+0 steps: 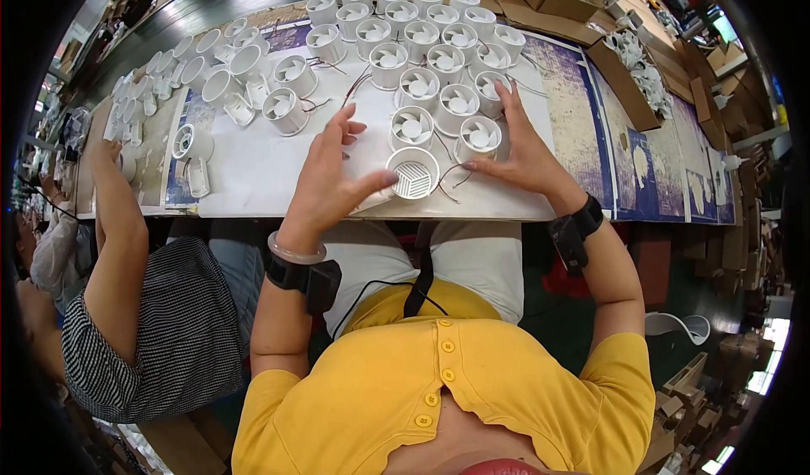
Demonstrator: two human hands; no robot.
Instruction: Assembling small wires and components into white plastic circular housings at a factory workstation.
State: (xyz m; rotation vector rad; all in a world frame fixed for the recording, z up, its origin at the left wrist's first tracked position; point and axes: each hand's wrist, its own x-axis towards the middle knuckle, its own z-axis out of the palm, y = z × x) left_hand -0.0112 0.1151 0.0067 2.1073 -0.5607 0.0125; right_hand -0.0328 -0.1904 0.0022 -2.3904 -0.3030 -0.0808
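Near the table's front edge stands a white round plastic housing (413, 174) with a slatted grille inside. My left hand (329, 175) is beside it on the left, fingers spread, the thumb tip at its rim; whether it touches, I cannot tell. To the right of it is a white fan unit (479, 138) with blades. My right hand (527, 154) curves around that fan's right side, thumb low by its base, fingers stretched apart toward the fan unit behind. Thin dark and red wires (451, 184) lie between the two pieces.
Several white fan units (419, 36) stand in rows behind my hands. More white housings (245, 62) with side brackets sit at the left, where a co-worker's arm (118, 197) reaches over the table. A cardboard box (624, 87) of white parts lies at the right.
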